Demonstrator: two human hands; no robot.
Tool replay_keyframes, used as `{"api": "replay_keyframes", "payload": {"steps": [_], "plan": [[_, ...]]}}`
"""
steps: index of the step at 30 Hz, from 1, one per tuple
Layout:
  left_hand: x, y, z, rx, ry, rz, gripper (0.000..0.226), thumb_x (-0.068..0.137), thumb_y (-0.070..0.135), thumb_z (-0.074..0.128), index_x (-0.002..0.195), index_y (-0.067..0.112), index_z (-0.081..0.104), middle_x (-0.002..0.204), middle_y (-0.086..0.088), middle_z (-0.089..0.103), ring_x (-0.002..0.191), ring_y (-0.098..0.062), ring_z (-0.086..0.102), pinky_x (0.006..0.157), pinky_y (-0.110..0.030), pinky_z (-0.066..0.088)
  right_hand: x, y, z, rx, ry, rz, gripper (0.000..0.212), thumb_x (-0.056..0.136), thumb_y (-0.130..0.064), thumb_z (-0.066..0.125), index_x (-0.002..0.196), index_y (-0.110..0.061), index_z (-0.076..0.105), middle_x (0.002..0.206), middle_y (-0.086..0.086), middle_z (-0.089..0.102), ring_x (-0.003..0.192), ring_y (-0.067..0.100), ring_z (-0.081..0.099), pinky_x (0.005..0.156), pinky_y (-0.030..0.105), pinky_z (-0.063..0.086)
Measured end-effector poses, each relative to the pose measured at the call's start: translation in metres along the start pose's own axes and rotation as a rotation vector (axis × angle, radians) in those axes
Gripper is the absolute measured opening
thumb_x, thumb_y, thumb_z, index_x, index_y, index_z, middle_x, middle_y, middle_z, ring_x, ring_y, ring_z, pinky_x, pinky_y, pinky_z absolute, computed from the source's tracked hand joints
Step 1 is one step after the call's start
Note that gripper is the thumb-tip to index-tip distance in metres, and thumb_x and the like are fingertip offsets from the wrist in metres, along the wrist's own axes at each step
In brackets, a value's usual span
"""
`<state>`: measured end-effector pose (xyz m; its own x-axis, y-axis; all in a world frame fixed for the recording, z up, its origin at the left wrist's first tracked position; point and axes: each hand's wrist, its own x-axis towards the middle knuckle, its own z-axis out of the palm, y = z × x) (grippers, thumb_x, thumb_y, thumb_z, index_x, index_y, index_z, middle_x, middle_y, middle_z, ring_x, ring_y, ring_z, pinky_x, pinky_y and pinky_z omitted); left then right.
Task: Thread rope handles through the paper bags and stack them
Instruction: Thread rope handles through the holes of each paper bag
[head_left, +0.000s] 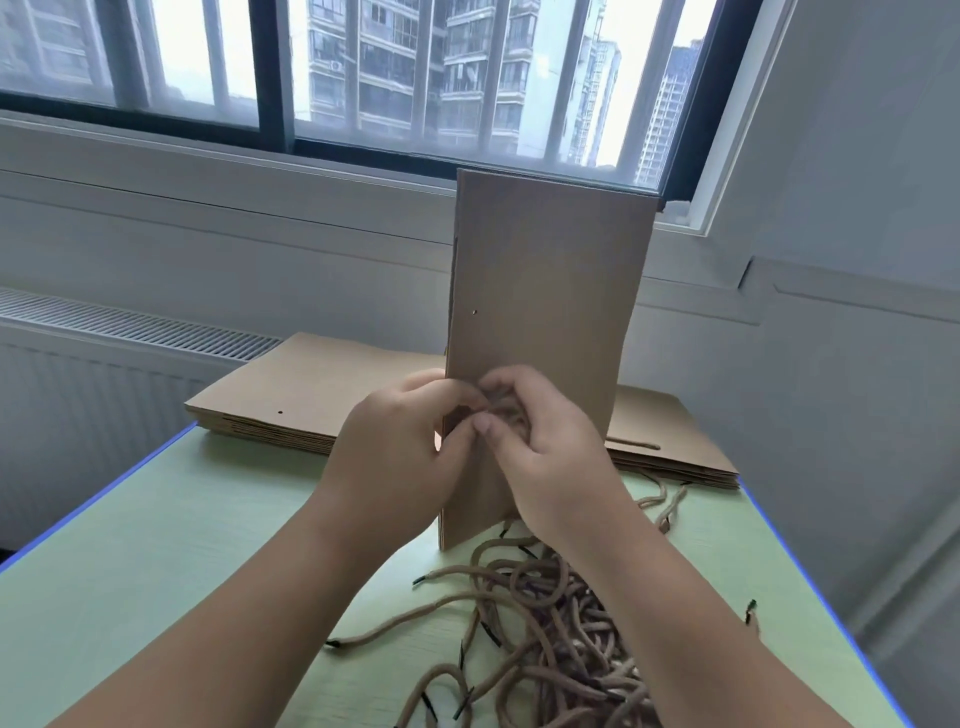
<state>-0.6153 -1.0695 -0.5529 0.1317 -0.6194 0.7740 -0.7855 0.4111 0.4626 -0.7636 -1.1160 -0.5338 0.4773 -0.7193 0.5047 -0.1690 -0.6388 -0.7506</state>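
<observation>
A flat brown paper bag (545, 291) stands on its edge on the green table (156, 571), with a small punched hole showing near its left edge. My left hand (395, 452) grips the bag's left edge low down. Beside it, my right hand (540, 447) pinches a tan rope handle (506, 413) against the bag's face, thumb tip meeting the left fingers. Most of that rope is hidden by my fingers. A tangle of loose rope handles (561, 634) with black tips lies on the table below my right forearm.
A pile of flat paper bags (291, 400) lies across the far edge of the table, one at the right with a rope through it. Behind are a wall, a radiator grille (130, 322) and a window. The table has blue edges on both sides.
</observation>
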Motion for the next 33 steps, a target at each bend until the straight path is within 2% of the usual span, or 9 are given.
{"api": "replay_keyframes", "payload": {"steps": [4,7,9,12,14,17,24,30,33], "plan": [[0.000,0.000,0.000,-0.037,-0.023,0.005,0.014,0.083,0.020,0.068,0.094,0.028,0.072,0.076,0.016,0.062,0.072,-0.007,0.057,0.062,-0.023,0.047,0.003,0.006,-0.007,-0.136,0.049,-0.019,0.010,0.097,-0.013,0.063,0.096,-0.023,0.064,0.070,0.000,0.063,0.064,0.017,0.056,0.062,0.035,0.044],[0.000,0.000,0.000,-0.065,0.018,0.016,0.023,0.087,0.012,0.068,0.099,0.031,0.066,0.079,0.013,0.064,0.073,-0.012,0.061,0.064,-0.034,0.052,0.002,0.010,-0.017,-0.138,0.026,-0.025,0.022,0.094,0.001,0.060,0.088,-0.019,0.067,0.066,-0.007,0.062,0.057,0.008,0.054,0.055,0.024,0.040],[0.000,-0.001,0.000,-0.090,0.049,-0.053,0.040,0.089,0.005,0.071,0.109,0.036,0.056,0.081,0.008,0.066,0.068,-0.015,0.063,0.065,-0.038,0.054,0.003,0.010,-0.023,0.004,0.036,0.019,0.033,0.095,0.010,0.053,0.087,-0.019,0.069,0.073,-0.007,0.065,0.052,0.003,0.049,0.053,0.014,0.035],[0.000,0.002,-0.001,-0.132,0.051,-0.126,0.070,0.088,0.000,0.071,0.129,0.051,0.044,0.083,0.005,0.070,0.066,-0.015,0.063,0.066,-0.040,0.055,0.006,0.010,-0.027,0.421,0.092,0.142,0.047,0.094,0.018,0.037,0.086,-0.016,0.069,0.071,0.000,0.061,0.046,0.012,0.034,0.045,0.022,0.020],[0.000,0.004,-0.003,-0.136,0.039,-0.117,0.084,0.088,-0.001,0.070,0.140,0.056,0.036,0.083,0.003,0.069,0.066,-0.016,0.063,0.066,-0.040,0.055,0.007,0.007,-0.029,0.565,0.087,0.181,0.039,0.088,0.011,0.039,0.084,-0.016,0.067,0.068,0.001,0.057,0.046,0.013,0.031,0.041,0.021,0.021],[0.000,0.004,-0.004,-0.113,0.032,-0.111,0.090,0.089,0.003,0.071,0.147,0.056,0.029,0.081,-0.003,0.069,0.063,-0.021,0.062,0.065,-0.043,0.054,0.005,0.006,-0.031,0.372,0.018,0.087,0.012,0.083,-0.012,0.062,0.085,-0.023,0.065,0.063,-0.002,0.044,0.051,0.014,0.036,0.047,0.026,0.034],[-0.001,0.002,-0.003,-0.081,0.037,-0.004,0.029,0.087,0.023,0.066,0.115,0.029,0.074,0.095,0.016,0.068,0.081,-0.014,0.063,0.068,-0.038,0.055,0.004,0.002,-0.029,0.398,0.022,-0.060,0.026,0.081,0.003,0.062,0.079,-0.023,0.060,0.062,0.001,0.038,0.055,0.018,0.041,0.060,0.038,0.039],[0.001,0.002,-0.001,-0.049,0.049,0.017,0.009,0.088,0.025,0.070,0.092,0.025,0.078,0.081,0.016,0.063,0.069,-0.015,0.058,0.063,-0.034,0.050,0.006,-0.004,-0.031,0.763,0.017,-0.017,0.025,0.078,0.012,0.056,0.078,-0.013,0.057,0.061,0.006,0.044,0.052,0.017,0.046,0.054,0.028,0.044],[0.001,0.002,-0.004,-0.062,0.047,0.040,0.011,0.092,0.023,0.068,0.094,0.025,0.079,0.085,0.020,0.065,0.072,-0.009,0.059,0.064,-0.027,0.049,0.005,-0.001,-0.033,0.541,0.060,-0.017,0.015,0.081,-0.001,0.065,0.081,-0.013,0.057,0.057,0.003,0.042,0.050,0.018,0.044,0.053,0.034,0.039]]}}
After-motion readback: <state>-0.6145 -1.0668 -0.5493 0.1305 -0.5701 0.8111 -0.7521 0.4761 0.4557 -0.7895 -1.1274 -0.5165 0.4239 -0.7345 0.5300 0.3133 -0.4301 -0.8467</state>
